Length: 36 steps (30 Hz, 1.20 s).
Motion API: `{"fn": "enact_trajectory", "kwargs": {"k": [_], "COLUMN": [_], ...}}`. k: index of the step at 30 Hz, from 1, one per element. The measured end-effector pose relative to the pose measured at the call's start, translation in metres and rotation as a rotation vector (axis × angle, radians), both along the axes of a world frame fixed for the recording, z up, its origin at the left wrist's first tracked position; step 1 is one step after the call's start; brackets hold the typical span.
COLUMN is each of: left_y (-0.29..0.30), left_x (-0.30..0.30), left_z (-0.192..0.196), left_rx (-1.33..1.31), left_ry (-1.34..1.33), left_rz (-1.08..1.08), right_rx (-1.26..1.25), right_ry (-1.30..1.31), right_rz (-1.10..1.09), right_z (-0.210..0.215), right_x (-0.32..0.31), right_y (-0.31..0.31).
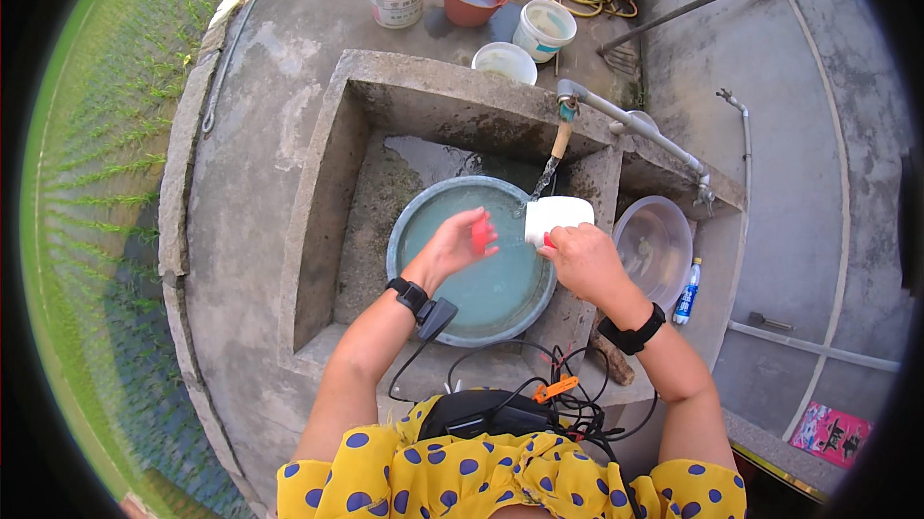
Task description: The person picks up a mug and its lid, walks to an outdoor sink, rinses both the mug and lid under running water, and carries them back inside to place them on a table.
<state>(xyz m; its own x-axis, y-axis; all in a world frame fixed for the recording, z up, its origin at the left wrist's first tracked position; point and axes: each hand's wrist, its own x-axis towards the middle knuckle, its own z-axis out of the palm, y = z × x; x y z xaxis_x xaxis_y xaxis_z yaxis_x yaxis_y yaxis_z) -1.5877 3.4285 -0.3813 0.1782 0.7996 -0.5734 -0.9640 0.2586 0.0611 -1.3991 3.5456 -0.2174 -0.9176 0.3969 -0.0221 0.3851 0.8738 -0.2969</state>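
My right hand (pixel 583 257) is closed on a white plastic container (pixel 558 220), tilted on its side under the running tap water. A bit of red shows by its thumb; what it is I cannot make out. A small red piece (pixel 480 234), perhaps a cap, sits in the curled fingers of my left hand (pixel 456 245), which are slightly blurred. Both hands are above a round blue-grey basin (pixel 397 254) holding cloudy water. The basin stands in a concrete sink (pixel 318 221). From the tap (pixel 566 115), a tan hose end (pixel 561 140) pours water beside the white container.
Right of the sink are a clear plastic basin (pixel 674 259) and a blue-and-white bottle (pixel 687 293). Beyond the sink stand white buckets (pixel 397 9), a red-brown tub (pixel 473 11) and a yellow hose (pixel 577 0). Black cables (pixel 597 404) hang at my waist.
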Motion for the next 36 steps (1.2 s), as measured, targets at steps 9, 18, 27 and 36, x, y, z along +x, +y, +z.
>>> {"fn": "enact_trajectory", "kwargs": {"k": [9,18,27,36], "left_y": [0.005,0.003,0.020,0.026], "left_x": [-0.006,-0.008,-0.004,-0.006], "left_z": [0.030,0.028,0.044,0.034], "left_rx": [-0.080,-0.054,0.029,0.093], "left_ry": [0.200,0.359,0.696,0.672], "left_rz": [-0.172,-0.152,-0.145,-0.248], "right_rx": [-0.940,-1.399,-1.533,-1.024], "right_ry": [0.143,0.377,0.370,0.118], "right_rz": [-0.700,-0.826,-0.751,-0.540], "right_z": [-0.071,-0.075,-0.077,-0.067], "right_x": [0.010,0.014,0.022,0.004], "right_y": [0.051,0.061,0.067,0.065]}}
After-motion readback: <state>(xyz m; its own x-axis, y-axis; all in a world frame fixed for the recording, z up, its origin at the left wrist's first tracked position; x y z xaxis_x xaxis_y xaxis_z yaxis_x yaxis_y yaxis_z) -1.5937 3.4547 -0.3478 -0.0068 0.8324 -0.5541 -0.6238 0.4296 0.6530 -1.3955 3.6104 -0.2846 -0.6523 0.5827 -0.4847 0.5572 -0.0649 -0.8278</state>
